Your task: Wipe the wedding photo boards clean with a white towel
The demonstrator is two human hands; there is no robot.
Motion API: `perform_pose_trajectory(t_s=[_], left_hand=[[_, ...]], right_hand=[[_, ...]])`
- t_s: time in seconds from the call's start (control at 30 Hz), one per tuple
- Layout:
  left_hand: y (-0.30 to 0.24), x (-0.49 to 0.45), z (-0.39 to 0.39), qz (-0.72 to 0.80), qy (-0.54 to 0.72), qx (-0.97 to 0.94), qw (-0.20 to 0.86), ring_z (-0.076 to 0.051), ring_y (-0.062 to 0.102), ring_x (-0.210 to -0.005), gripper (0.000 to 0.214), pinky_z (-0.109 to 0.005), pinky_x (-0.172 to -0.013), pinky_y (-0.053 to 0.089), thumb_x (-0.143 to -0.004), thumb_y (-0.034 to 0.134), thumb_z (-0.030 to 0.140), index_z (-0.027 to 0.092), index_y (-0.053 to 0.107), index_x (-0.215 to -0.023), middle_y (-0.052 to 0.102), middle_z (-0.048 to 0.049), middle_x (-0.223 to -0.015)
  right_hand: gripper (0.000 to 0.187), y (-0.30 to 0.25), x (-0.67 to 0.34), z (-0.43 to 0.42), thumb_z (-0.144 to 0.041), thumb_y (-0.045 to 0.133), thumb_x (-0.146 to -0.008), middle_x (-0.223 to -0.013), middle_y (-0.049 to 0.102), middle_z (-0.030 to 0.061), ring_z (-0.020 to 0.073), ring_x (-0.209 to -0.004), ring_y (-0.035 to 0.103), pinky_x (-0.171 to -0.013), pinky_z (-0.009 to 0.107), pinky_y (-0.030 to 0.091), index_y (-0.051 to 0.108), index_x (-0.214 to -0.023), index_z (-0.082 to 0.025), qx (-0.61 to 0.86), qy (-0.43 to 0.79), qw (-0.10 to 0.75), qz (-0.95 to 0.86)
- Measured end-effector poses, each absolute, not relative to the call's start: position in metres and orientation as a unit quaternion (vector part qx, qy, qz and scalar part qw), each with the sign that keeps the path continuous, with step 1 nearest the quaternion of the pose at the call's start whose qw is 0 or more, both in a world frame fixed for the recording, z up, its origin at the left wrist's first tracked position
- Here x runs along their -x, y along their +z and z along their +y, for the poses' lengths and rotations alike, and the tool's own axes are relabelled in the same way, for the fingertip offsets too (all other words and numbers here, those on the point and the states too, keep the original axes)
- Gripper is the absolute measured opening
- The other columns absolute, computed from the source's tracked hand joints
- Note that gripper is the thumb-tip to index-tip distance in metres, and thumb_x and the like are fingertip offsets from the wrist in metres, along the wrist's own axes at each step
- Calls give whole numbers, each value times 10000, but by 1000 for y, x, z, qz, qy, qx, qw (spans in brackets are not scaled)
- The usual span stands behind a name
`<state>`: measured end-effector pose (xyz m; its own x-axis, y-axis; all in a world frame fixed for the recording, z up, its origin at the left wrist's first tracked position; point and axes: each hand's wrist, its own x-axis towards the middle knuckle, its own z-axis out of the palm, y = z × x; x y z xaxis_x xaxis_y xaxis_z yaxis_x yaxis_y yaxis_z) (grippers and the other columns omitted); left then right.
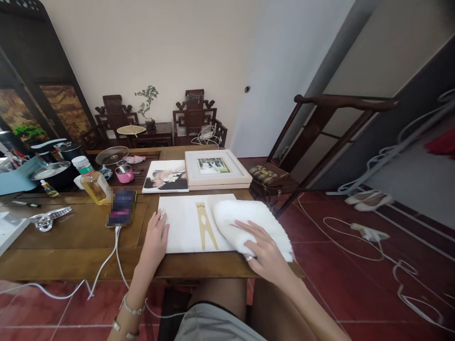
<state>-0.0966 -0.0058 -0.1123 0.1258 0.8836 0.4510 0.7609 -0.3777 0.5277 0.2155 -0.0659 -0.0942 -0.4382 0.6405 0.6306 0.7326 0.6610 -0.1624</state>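
A white board [185, 222] with a gold easel stand on its back lies face down on the wooden table [78, 237] in front of me. My left hand [155, 235] rests flat on its left edge, fingers stretched out. My right hand [265, 248] lies spread, palm down, on a white fluffy cloth [245, 220] that covers the board's right side. Beyond it lie a photo print [166, 176] and a white framed photo [216, 170].
A phone [122, 207] on a white charging cable, an oil bottle [93, 182], a pink cup [124, 174], pots and a metal tool [48, 219] crowd the table's left. A dark wooden chair [320, 137] stands at right. Cables and white shoes lie on the red tile floor.
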Motion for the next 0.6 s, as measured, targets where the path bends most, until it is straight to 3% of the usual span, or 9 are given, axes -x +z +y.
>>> perform_pose_trajectory(t_s=[0.17, 0.37, 0.6], left_hand=[[-103, 97, -11, 549, 368, -744, 100, -260, 393, -1307, 373, -444, -1081, 337, -902, 417, 296, 137, 555, -1210, 478, -144, -1365], [-98, 94, -20, 538, 335, -768, 86, -284, 254, -1376, 488, -473, -1099, 290, -861, 511, 395, 150, 483, -1281, 372, -143, -1443], [-101, 95, -18, 537, 333, -770, 88, -265, 245, -1381, 466, -455, -1112, 271, -887, 471, 353, 146, 454, -1303, 342, -147, -1459]], right_hand=[[199, -94, -215, -67, -25, 431, -589, -1270, 562, 131, 273, -1218, 466, -983, 535, 393, 498, -630, -207, 406, -69, 341, -845], [202, -94, -215, -66, -22, 430, -602, -1268, 560, 137, 275, -1223, 459, -983, 547, 389, 500, -647, -206, 402, -70, 346, -845], [197, -93, -215, -66, -24, 426, -614, -1264, 559, 149, 273, -1229, 451, -977, 550, 391, 486, -645, -208, 398, -73, 344, -848]])
